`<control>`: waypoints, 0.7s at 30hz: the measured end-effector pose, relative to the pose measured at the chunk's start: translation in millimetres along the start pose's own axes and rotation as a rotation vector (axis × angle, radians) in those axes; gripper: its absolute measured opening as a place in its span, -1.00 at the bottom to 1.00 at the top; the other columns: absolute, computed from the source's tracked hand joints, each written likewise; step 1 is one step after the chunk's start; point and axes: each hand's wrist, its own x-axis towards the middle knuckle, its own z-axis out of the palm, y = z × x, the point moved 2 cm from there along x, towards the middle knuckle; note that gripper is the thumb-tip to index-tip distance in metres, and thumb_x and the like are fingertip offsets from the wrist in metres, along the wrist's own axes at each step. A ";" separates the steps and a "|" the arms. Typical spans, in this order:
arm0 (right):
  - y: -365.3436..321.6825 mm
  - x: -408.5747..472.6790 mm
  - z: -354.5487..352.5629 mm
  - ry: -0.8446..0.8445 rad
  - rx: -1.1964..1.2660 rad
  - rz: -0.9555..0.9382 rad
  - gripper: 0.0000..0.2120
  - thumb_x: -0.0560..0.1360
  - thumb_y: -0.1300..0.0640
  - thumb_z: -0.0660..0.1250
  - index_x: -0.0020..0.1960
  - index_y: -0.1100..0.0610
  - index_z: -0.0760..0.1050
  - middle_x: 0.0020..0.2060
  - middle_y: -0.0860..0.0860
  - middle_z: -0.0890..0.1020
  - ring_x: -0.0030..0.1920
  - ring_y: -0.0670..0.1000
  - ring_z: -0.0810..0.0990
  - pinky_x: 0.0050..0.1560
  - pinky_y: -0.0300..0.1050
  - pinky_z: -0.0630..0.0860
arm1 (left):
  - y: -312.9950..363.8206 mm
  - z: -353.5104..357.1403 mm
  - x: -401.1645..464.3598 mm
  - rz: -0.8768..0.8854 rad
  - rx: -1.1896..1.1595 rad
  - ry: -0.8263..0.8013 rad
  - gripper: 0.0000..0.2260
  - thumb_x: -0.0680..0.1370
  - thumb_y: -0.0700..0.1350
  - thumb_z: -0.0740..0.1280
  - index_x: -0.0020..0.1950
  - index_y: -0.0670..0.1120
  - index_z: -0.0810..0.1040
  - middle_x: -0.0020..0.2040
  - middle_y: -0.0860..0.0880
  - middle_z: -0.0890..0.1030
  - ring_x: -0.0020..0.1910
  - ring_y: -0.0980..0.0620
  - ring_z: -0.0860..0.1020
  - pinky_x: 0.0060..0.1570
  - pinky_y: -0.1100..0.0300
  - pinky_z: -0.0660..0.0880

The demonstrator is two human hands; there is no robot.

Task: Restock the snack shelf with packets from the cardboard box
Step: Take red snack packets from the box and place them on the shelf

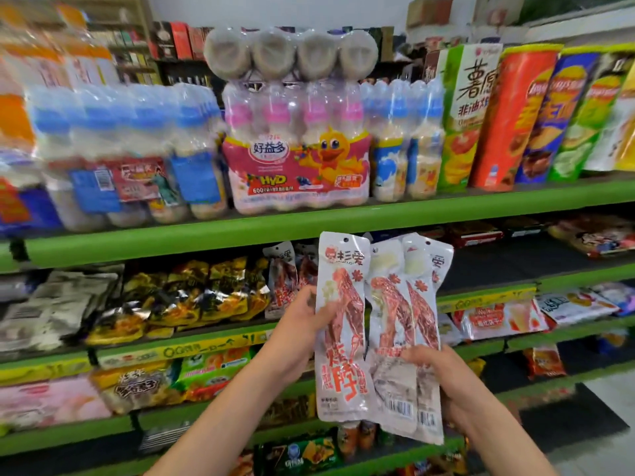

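Green shelves: metal edges [309, 218] painted bright green, several tiers, stocked along their length.
Packets: three long white packets [378, 331] with red meat pictures and large red Chinese characters, held fanned and upright in front of the second shelf; barcodes show near the bottom of the back two.
Left hand: left hand [302, 324] grips the front packet at its left edge, thumb across the front.
Right hand: right hand [443, 376] holds the lower part of the back two packets, fingers curled over their fronts.
Same snack on shelf: matching packets [288, 280] stand on the second shelf just behind the left hand.
Drink pack: shrink-wrapped bottles [295, 149] with pink caps on the top shelf, a cartoon duck, the letters "HYD", "600" and Chinese writing on the label.
Blue-cap bottles: wrapped packs [120, 149] on either side of the pink one, print blurred.
Crisp tubes: tall cans [512, 118] at the top right in red, blue and green, leaning; one green-and-white box bears big black Chinese characters.
Price strips: yellow strips [192, 348] on the lower shelf edges, text too blurred to read.
Other snacks: gold and black bags [192, 293] to the left on the second shelf.
Room: shop aisle, pale floor [598, 407] at the lower right.
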 end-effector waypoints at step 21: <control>1.0 -3.3 14.4 0.011 0.107 -0.006 -0.49 0.25 0.30 0.45 0.19 0.36 0.53 -0.02 0.32 0.69 -0.13 0.29 0.71 -0.27 0.03 0.65 | 1.4 -5.3 0.2 -0.044 -0.092 0.028 -0.86 0.67 -0.23 0.22 0.21 -0.18 0.45 -0.01 -0.11 0.73 -0.09 -0.04 0.71 -0.16 0.11 0.64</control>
